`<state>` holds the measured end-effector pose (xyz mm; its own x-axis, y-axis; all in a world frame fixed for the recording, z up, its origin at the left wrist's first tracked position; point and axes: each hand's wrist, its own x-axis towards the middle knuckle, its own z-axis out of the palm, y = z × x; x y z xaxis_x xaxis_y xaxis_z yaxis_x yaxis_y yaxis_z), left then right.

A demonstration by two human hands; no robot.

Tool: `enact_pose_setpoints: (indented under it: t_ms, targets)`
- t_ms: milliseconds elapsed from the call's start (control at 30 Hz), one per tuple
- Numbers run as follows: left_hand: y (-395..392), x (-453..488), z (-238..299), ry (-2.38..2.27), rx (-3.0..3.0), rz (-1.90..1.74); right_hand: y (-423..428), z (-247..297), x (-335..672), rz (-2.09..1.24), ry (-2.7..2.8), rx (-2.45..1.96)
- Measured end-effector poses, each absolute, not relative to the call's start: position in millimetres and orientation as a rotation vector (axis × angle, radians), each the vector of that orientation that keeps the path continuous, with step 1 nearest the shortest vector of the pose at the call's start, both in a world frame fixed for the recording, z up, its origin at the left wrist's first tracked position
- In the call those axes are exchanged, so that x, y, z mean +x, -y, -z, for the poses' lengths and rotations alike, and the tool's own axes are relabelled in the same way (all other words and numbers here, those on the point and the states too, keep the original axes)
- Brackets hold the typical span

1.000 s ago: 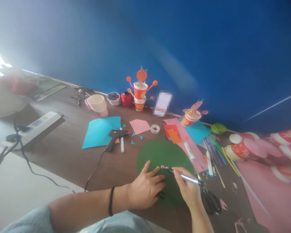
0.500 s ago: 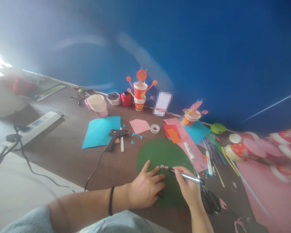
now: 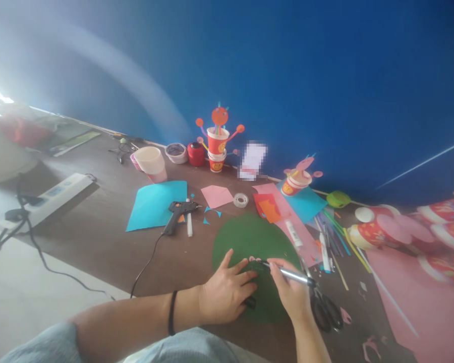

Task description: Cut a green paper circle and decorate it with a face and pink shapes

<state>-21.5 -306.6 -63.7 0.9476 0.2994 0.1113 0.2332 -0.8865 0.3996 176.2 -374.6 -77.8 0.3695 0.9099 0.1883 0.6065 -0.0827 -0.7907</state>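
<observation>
My right hand grips a silver-and-black marker pen, its tip at small pink paper pieces on a round green mat. Resting on the mat, my left hand has its fingers spread, the fingertips beside the pink pieces. A black object, likely the pen's cap, shows partly from under that hand. To the right of my right hand lie black-handled scissors.
A hot glue gun lies by blue paper, its cord running toward me. Behind stand a paper-cup figure, a second cup figure and stacked cups. A power strip sits left; pink paper and decorated cups lie right.
The whole view has shifted very slightly. Both hands stay almost in place, with the marker tip still at the pink pieces.
</observation>
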Motion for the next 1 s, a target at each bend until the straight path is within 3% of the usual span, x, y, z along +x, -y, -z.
enact_pose_setpoints:
  t_ms: [1000]
  targets:
    - [307.8, -21.1, 62.6, -0.404, 2.747, -0.248, 376.4, 85.3, 177.9, -0.503, 1.223, -1.846]
